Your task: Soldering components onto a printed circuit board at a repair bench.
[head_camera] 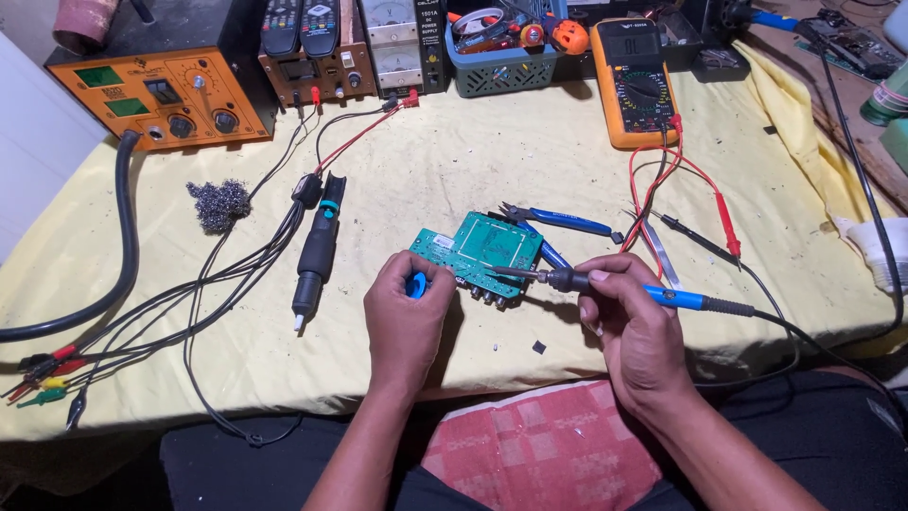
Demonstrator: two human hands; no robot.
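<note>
Yellow-clothed worktop (530,142), cluttered. Left hand (409,317) is closing around a blue tool (416,285), steadying the green board (480,252) at centre. Right hand (632,317) is gripping the iron (605,283), tip on board's near edge; best keeping the tip steady, cord clear.

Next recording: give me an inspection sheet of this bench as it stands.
Surface: yellow cloth, creased.
Job's things: green circuit board; soldering iron tip at its edge.
Clutter: blue cutters, steel wool, desoldering pump.
Grippers: left hand holds a small blue object; right hand grips the iron.
Cables: test leads at left, probe leads at right.
Surroundings: orange station, multimeter, basket.
</note>
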